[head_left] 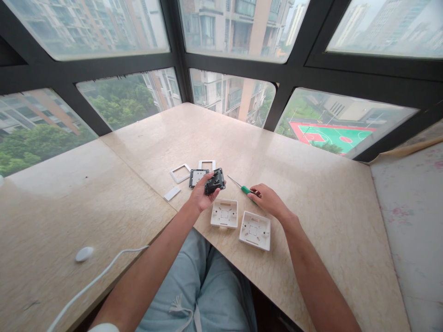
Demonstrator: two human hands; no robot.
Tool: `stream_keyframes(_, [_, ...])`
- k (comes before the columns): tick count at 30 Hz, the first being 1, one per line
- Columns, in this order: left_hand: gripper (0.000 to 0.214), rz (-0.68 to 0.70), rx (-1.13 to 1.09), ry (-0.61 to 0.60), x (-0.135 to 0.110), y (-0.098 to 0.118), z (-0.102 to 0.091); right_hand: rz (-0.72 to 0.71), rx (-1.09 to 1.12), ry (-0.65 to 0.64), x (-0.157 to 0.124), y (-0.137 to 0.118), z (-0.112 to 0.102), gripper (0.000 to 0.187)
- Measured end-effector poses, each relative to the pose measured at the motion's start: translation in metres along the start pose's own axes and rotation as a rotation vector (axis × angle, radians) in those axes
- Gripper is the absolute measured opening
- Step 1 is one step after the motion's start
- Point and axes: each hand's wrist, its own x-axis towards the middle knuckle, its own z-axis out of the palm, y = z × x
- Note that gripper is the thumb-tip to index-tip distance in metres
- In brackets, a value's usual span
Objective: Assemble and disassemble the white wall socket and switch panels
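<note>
My left hand (202,193) is closed on a black socket module (215,181), its dark back turned up. Behind it lies a second socket module (199,176) with a white face and dark edges. My right hand (268,198) grips a screwdriver (245,189) by its green and black handle. The thin metal shaft points left, apart from the held module. In front of my hands sit two white square mounting boxes (224,213), the right-hand box (255,230) nearer to me, both with their hollow sides up.
Two white frames, one tilted frame (180,173) and one at the back (207,164), lie beyond my left hand near a small white plate (172,193). A white cable (100,275) and a white round disc (84,254) are on the left. Windows border the stone-patterned surface (311,198).
</note>
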Motion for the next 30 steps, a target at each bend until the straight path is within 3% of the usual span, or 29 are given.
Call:
stream_keyframes(6, [0.030, -0.024, -0.009, 0.070, 0.002, -0.002, 0.003, -0.003, -0.004, 0.006, 0.000, 0.001, 0.001, 0.019])
stream_keyframes(19, [0.029, -0.042, 0.062, 0.103, 0.012, 0.009, -0.002, 0.003, 0.006, -0.006, 0.001, 0.002, 0.001, 0.020])
stream_keyframes(24, [0.023, 0.007, 0.139, 0.208, 0.008, 0.006, 0.000, 0.004, 0.017, -0.004, 0.000, 0.001, 0.000, 0.020])
stream_keyframes(30, [0.030, 0.049, 0.137, 0.194, 0.004, 0.005, 0.003, -0.008, 0.000, 0.002, 0.000, 0.001, 0.000, 0.019])
